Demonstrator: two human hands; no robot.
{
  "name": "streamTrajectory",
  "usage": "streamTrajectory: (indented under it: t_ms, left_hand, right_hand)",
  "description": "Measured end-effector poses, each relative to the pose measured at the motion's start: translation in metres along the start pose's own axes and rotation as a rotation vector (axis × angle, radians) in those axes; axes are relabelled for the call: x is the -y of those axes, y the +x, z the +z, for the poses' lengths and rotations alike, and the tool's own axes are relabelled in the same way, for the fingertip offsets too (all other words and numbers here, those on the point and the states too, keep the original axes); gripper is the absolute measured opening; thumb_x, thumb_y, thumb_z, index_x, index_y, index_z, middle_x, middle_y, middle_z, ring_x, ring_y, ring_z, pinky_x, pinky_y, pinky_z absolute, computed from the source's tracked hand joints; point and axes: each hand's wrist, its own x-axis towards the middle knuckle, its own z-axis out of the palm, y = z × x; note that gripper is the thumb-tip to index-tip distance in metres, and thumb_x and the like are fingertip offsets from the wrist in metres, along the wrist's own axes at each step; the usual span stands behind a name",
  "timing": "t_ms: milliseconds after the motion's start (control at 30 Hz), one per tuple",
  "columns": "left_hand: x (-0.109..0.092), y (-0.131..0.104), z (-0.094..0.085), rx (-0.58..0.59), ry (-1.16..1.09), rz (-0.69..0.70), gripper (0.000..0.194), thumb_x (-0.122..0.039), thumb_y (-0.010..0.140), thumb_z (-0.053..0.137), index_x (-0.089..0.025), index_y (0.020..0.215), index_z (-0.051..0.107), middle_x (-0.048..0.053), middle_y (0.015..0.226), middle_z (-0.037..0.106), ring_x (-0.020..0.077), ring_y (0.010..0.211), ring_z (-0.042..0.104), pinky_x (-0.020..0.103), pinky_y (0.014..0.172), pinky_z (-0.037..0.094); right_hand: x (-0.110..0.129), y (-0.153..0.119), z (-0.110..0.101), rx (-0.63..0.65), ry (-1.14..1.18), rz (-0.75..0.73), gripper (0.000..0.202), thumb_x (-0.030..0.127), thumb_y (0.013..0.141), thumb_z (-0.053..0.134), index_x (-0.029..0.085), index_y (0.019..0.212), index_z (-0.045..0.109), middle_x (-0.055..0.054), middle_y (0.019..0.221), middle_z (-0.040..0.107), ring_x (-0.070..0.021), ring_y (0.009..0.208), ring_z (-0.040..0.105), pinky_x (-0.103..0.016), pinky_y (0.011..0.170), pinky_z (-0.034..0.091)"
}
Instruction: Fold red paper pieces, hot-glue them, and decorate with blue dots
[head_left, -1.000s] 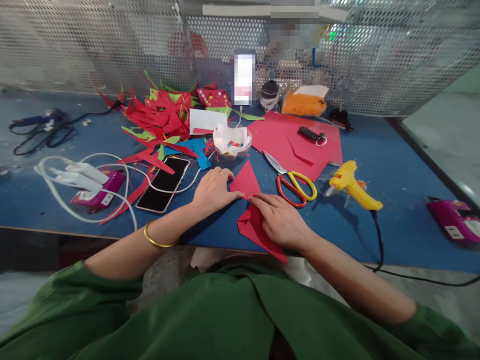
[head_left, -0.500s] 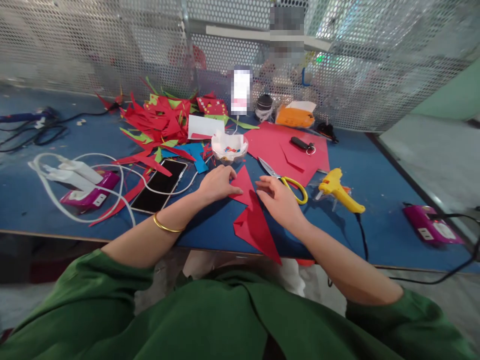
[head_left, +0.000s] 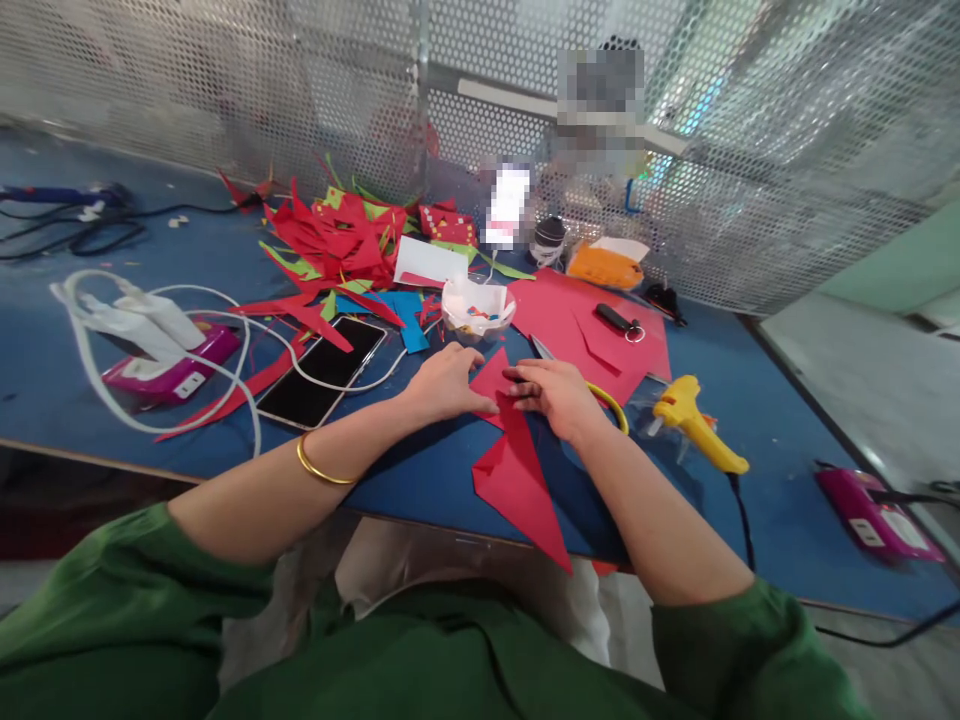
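Note:
A folded piece of red paper (head_left: 517,475) lies on the blue table between my hands, its pointed lower end reaching past the front edge. My left hand (head_left: 448,385) touches its upper left side, thumb and fingers apart. From the right, my right hand (head_left: 551,392) rests over the paper's upper part with its fingers stretched out. Partly hidden behind that hand are scissors (head_left: 616,408) with yellow handles. Just beyond my hands stands a small bowl (head_left: 480,322) lined with white paper, with tiny coloured bits inside.
Red paper sheets (head_left: 551,300) carry a black key fob (head_left: 616,320). At right are a yellow glue gun (head_left: 697,425) and a purple power strip (head_left: 874,510). Paper scraps (head_left: 337,240), a dark phone (head_left: 324,372) and chargers (head_left: 154,325) with white cables lie left. A mesh screen (head_left: 300,90) stands behind.
My right hand has moved left onto the red paper's upper part, covering more of the scissors. My left hand stays at the paper's left side. The camera view has tilted slightly.

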Motion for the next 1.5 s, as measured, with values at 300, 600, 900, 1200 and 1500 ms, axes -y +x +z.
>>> streamTrajectory:
  t_ms: [300, 600, 900, 1200, 1500]
  left_hand:
    - [0.001, -0.004, -0.001, -0.021, 0.046, 0.042, 0.035, -0.046, 0.065, 0.079, -0.018, 0.084, 0.068, 0.008, 0.089, 0.064, 0.0215, 0.078, 0.061, 0.034, 0.068, 0.048]
    - [-0.003, -0.003, -0.010, 0.120, -0.087, 0.087, 0.037, -0.046, 0.061, 0.082, -0.019, 0.083, 0.070, 0.004, 0.081, 0.068, 0.0183, 0.074, 0.061, 0.027, 0.063, 0.042]
    - [-0.002, 0.000, -0.014, 0.196, -0.321, 0.105, 0.017, -0.035, 0.069, 0.070, -0.018, 0.071, 0.071, 0.001, 0.066, 0.066, 0.0147, 0.064, 0.058, 0.027, 0.059, 0.041]
    - [-0.009, 0.000, -0.013, -0.192, -0.362, 0.109, 0.014, -0.032, 0.075, 0.072, -0.019, 0.080, 0.074, 0.005, 0.083, 0.071, 0.0171, 0.079, 0.062, 0.033, 0.073, 0.050]
    - [-0.022, -0.009, -0.006, -0.048, -0.937, -0.147, 0.014, -0.031, 0.084, 0.066, -0.017, 0.080, 0.065, 0.006, 0.080, 0.074, 0.0159, 0.075, 0.069, 0.035, 0.076, 0.058]
  right_hand:
    - [0.003, -0.007, -0.007, 0.093, 0.166, 0.121, 0.004, 0.014, 0.080, 0.063, 0.013, 0.079, 0.067, -0.004, 0.074, 0.072, -0.0048, 0.045, 0.051, -0.016, 0.042, 0.049]
    - [0.000, -0.008, -0.006, 0.051, 0.132, 0.053, 0.020, 0.013, 0.073, 0.068, 0.015, 0.091, 0.060, 0.003, 0.066, 0.067, -0.0062, 0.045, 0.053, -0.018, 0.040, 0.048]
    - [0.000, -0.012, -0.005, 0.106, -0.081, -0.111, 0.024, 0.025, 0.074, 0.073, 0.018, 0.095, 0.064, 0.002, 0.069, 0.069, -0.0082, 0.051, 0.058, -0.020, 0.046, 0.046]
    - [-0.005, -0.017, -0.007, 0.152, -0.500, -0.540, 0.031, 0.025, 0.074, 0.069, 0.018, 0.104, 0.065, -0.001, 0.079, 0.071, -0.0154, 0.071, 0.063, -0.034, 0.074, 0.050]
    - [-0.011, -0.018, -0.002, -0.124, -0.403, -0.704, 0.039, 0.027, 0.077, 0.067, 0.017, 0.114, 0.059, -0.002, 0.079, 0.069, -0.0171, 0.073, 0.065, -0.033, 0.073, 0.052]
